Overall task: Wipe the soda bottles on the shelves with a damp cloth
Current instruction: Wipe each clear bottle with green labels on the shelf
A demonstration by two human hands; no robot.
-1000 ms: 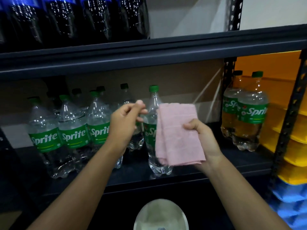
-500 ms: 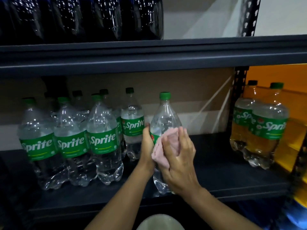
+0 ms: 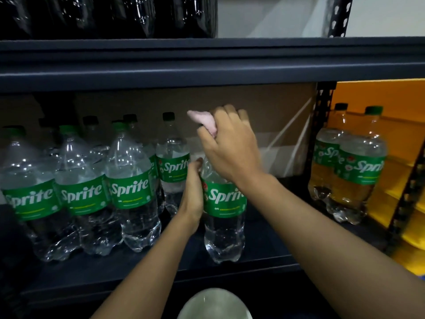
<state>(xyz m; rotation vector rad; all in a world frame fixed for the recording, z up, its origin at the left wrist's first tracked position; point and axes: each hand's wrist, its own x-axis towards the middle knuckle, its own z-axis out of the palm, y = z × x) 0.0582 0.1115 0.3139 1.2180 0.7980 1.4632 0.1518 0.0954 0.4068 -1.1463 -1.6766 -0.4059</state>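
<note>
A clear Sprite bottle (image 3: 224,217) with a green label stands alone near the front of the middle shelf (image 3: 264,263). My left hand (image 3: 192,199) holds its left side at label height, fingers round the back. My right hand (image 3: 227,148) grips a bunched pink cloth (image 3: 203,122) over the bottle's neck and cap, which are hidden under it. Several more Sprite bottles (image 3: 130,189) stand packed together to the left.
Two Sprite bottles (image 3: 354,171) stand at the shelf's right end by a black upright (image 3: 322,125), with yellow bins (image 3: 411,199) behind. Dark cola bottles (image 3: 110,14) fill the upper shelf. A pale round basin (image 3: 215,305) sits below the shelf edge.
My right hand slid the cloth up from the bottle's label to its neck and cap. My left hand went from free in the air to holding the bottle's side.
</note>
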